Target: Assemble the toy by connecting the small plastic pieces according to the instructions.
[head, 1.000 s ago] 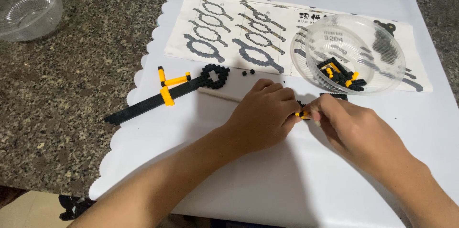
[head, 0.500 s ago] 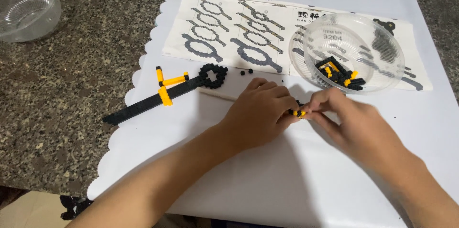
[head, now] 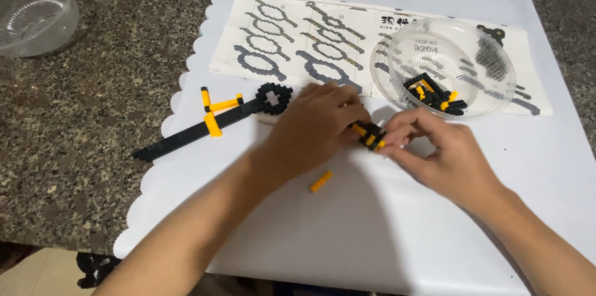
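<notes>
A small black-and-yellow brick assembly [head: 370, 135] sits pinched between two hands over the middle of a white scalloped paper mat [head: 385, 234], just near of a clear plastic bowl. The left hand [head: 313, 128] curls knuckles-up over the piece's left end, its fingers bent and pressed together around it, while the right hand [head: 444, 156] meets it from the right, thumb and fingertips closing on the piece's right end. A loose yellow brick strip [head: 321, 181] lies on the mat just near of the left hand, apart from both hands. To the left, a long black sword-shaped brick model [head: 205, 127] with yellow crosspieces and a black ring at its far end stretches diagonally across the mat's left edge onto the speckled stone countertop [head: 93, 116]. The clear plastic bowl [head: 490, 94], far and right of the hands, holds a small heap of black and yellow bricks [head: 434, 92] and rests on a printed instruction sheet [head: 279, 41] showing rows of grey build diagrams. A second, empty-looking clear bowl [head: 34, 13] stands at the far left on the countertop.
</notes>
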